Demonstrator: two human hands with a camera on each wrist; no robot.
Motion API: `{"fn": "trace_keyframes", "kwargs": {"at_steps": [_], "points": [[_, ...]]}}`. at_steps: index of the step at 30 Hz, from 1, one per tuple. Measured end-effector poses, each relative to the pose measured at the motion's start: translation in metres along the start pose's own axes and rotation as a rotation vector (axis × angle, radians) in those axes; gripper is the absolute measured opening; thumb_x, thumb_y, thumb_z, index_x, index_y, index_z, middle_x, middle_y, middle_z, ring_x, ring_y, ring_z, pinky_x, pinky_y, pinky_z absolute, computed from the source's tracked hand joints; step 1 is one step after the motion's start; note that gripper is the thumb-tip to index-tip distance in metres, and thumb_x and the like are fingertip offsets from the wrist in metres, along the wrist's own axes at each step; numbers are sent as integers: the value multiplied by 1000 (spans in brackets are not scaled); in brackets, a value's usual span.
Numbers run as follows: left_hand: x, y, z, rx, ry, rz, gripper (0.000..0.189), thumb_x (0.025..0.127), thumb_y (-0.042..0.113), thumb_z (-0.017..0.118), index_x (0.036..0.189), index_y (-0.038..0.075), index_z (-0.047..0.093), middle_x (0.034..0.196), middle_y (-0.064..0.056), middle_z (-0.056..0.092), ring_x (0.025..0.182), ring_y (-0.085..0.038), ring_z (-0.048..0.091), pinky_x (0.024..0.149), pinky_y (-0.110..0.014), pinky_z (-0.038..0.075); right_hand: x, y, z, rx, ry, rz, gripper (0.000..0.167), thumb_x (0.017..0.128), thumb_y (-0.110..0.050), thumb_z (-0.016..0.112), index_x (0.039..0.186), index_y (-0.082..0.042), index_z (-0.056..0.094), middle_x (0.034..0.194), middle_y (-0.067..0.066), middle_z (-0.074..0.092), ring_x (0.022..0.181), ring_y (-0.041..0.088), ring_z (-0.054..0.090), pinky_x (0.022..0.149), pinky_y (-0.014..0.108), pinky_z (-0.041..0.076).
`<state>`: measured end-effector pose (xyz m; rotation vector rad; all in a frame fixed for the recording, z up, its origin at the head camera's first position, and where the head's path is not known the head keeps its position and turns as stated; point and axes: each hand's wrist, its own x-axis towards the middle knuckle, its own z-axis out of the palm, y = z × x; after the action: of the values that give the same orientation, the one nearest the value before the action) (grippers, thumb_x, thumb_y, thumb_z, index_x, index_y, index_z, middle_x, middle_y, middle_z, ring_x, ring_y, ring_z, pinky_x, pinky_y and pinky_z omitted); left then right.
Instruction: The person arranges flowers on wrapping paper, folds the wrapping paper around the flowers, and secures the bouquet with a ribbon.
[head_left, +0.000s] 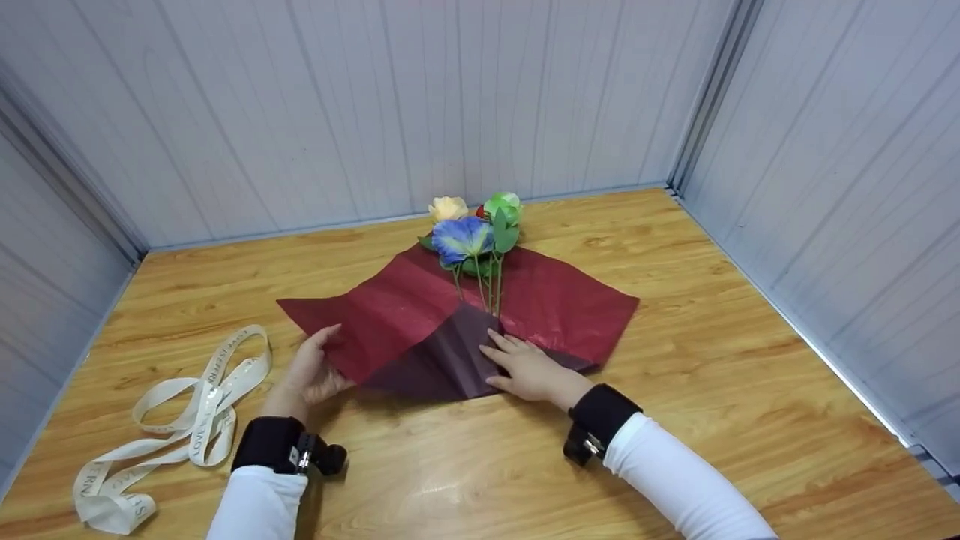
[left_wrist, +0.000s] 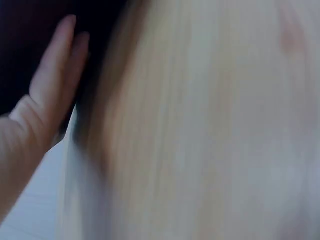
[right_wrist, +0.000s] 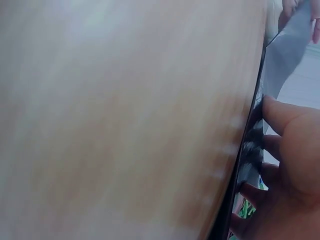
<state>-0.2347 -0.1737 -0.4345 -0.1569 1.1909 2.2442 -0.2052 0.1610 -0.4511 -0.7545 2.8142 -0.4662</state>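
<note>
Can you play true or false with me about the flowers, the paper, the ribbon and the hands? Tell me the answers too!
1. The pale ribbon has letters on it. True.
2. The right hand rests on the dark flap in front of the red paper. True.
3. The ribbon lies to the right of the red paper. False: it lies to the left.
4. The blue flower is nearer the hands than the green flower. True.
5. The dark flap covers the blue flower. False: its bloom is in plain sight beyond the flap.
6. The right hand is holding the green flower. False: that flower is well beyond the hand.
</note>
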Motion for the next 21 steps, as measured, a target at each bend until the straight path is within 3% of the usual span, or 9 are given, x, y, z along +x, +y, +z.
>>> {"fn": "trace_keyframes", "kwargs": {"at_steps": [5, 8, 11, 16, 21], "points": [[0, 0, 13, -98, -199, 36, 42, 104, 33, 15, 107, 8, 48, 101, -4, 63, 96, -18, 62, 84, -37, 51, 0, 0, 0, 5, -7, 12, 56, 96, -34, 53, 146, -10, 38, 156, 13, 22, 142, 36, 23, 112, 57, 19], [2, 0, 19, -136, -344, 39, 47, 103, 33, 8, 116, 6, 44, 110, -8, 62, 105, -22, 62, 89, -45, 49, 0, 1, 0, 3, -8, 19, 57, 96, -34, 53, 146, -11, 37, 156, 13, 22, 142, 36, 23, 112, 56, 19], [5, 1, 26, -148, -449, 36, 49, 103, 35, 2, 127, 4, 32, 118, -14, 58, 112, -29, 59, 92, -51, 46, 0, 2, 0, 7, -4, 16, 56, 96, -33, 53, 145, -10, 38, 156, 13, 22, 142, 36, 23, 112, 57, 19], [8, 4, 43, -141, -483, 46, 49, 102, 36, 1, 138, 7, 17, 125, -12, 55, 116, -30, 56, 94, -51, 45, 0, 1, 0, 21, -1, 10, 56, 96, -32, 54, 145, -10, 39, 156, 14, 23, 142, 37, 23, 111, 58, 19], [10, 6, 61, -111, -427, 90, 48, 102, 37, 0, 140, 11, 14, 127, -6, 54, 116, -23, 56, 92, -50, 45, 1, 1, 0, 15, -3, 0, 55, 96, -31, 54, 145, -9, 39, 156, 15, 23, 141, 37, 23, 112, 57, 20]]}}
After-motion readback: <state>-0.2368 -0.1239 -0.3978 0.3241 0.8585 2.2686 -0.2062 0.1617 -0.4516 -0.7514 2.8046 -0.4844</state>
